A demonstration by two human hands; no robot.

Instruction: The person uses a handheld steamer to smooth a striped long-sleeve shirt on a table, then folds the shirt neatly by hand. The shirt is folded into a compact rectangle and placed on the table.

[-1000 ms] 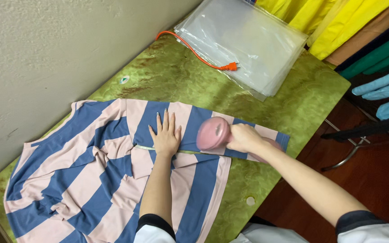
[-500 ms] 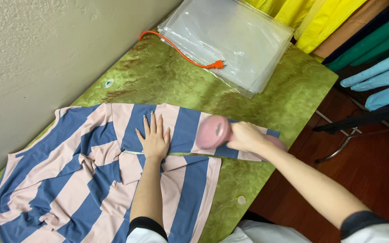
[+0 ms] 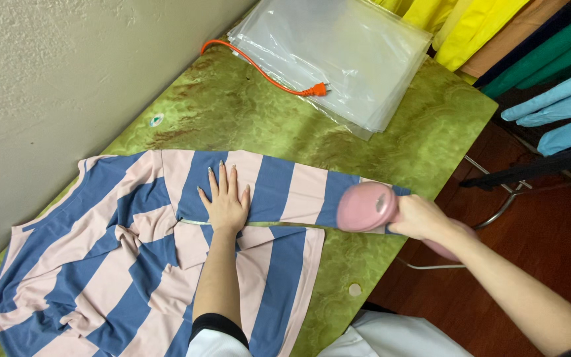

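- Pressing flat with spread fingers, the left hand (image 3: 227, 203) is lying open on the blue-and-pink striped shirt (image 3: 133, 258), low and centre in the frame, pinning the cloth just above a fold line.
- Gripping the handle of a pink handheld iron (image 3: 367, 207), the right hand (image 3: 420, 218) is closed around it at the right of centre; the iron's head is now resting at the far right end of the sleeve, touching the cloth near the table's edge.
- Compared with a second ago, the iron is sitting well farther from the left hand: then it was just beside the fingers, now a few stripes are lying open between them. Judging from that, the pass along the sleeve is reaching its end, and the stretch between the hands looks flat.
- The shirt's body is still lying rumpled at the lower left of the frame, so that part appears unpressed.
- Farther up, the green table (image 3: 252, 112) is carrying an orange cord (image 3: 266, 71) and a stack of clear plastic bags (image 3: 338, 53) at the upper centre.
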